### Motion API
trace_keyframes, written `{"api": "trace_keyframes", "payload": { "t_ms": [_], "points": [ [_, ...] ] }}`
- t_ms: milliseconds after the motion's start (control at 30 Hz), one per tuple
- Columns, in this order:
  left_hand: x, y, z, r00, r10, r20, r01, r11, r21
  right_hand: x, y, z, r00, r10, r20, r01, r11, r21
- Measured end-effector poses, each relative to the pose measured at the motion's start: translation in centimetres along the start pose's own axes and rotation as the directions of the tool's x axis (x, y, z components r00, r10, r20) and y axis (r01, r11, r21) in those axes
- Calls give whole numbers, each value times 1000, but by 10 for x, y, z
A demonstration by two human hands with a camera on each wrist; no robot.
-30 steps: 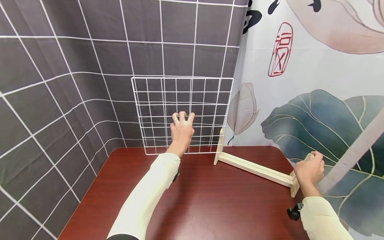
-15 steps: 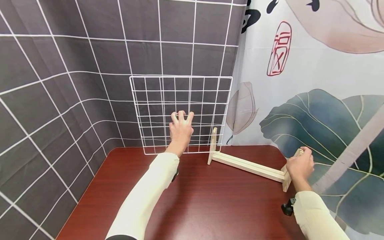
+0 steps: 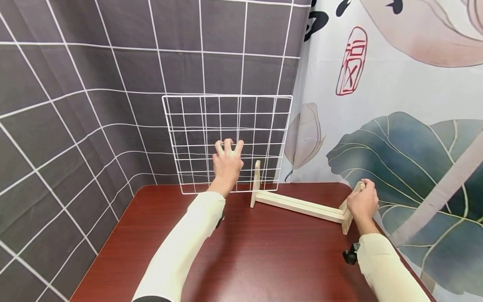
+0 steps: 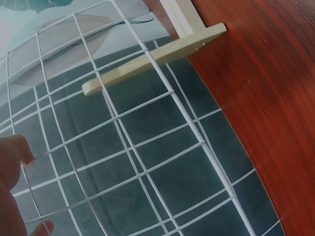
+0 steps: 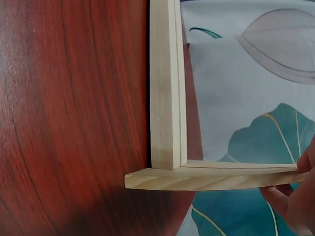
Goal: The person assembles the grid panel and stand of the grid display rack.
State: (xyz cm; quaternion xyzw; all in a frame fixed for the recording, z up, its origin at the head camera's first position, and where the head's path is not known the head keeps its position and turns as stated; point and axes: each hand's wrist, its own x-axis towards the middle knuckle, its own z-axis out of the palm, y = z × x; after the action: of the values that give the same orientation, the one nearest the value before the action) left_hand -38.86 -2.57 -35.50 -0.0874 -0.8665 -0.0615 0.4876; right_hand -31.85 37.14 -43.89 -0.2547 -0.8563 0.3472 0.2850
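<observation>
My left hand [image 3: 227, 165] grips a white wire grid panel [image 3: 226, 96] near its middle, fingers hooked through the mesh. The panel stands nearly upright at the back of the table. To its right is a pale wooden stand [image 3: 302, 206], a grooved crossbar between two upright end pieces. My right hand [image 3: 363, 202] holds the top of the near end piece [image 3: 346, 222], pinching it between thumb and fingers in the right wrist view. The far end piece [image 4: 157, 56] shows through the panel's lower right wires in the left wrist view.
The reddish-brown table [image 3: 283, 260] has rounded back corners. Behind and to the left hangs a dark grey curtain [image 3: 124, 84] with white grid lines. A pale curtain with leaf and flower prints [image 3: 396, 155] hangs on the right, past the table's edge.
My right hand has slid the wooden stand leftward, so its far end piece now overlaps the panel's lower right part. My left hand and the wire panel stay nearly still.
</observation>
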Motion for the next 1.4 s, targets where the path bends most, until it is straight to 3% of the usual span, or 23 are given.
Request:
{"api": "trace_keyframes", "payload": {
  "t_ms": [533, 833, 1400],
  "points": [
    [-1, 6, -4, 1000, -3, -11, 3, 999, -32, 2, -13, 19, 999, -41, 35, 41, 999, 6],
    [-2, 7, -6, 999, 1, 50, 1, 999, -46, -2, -23, 30, 994, -72, 80, 70, 997, 29],
    [1, 8, -7, 1000, 12, 4, -12, 999, -45, -7, -45, 51, 978, -166, 130, 160, 985, 58]
  ]
}}
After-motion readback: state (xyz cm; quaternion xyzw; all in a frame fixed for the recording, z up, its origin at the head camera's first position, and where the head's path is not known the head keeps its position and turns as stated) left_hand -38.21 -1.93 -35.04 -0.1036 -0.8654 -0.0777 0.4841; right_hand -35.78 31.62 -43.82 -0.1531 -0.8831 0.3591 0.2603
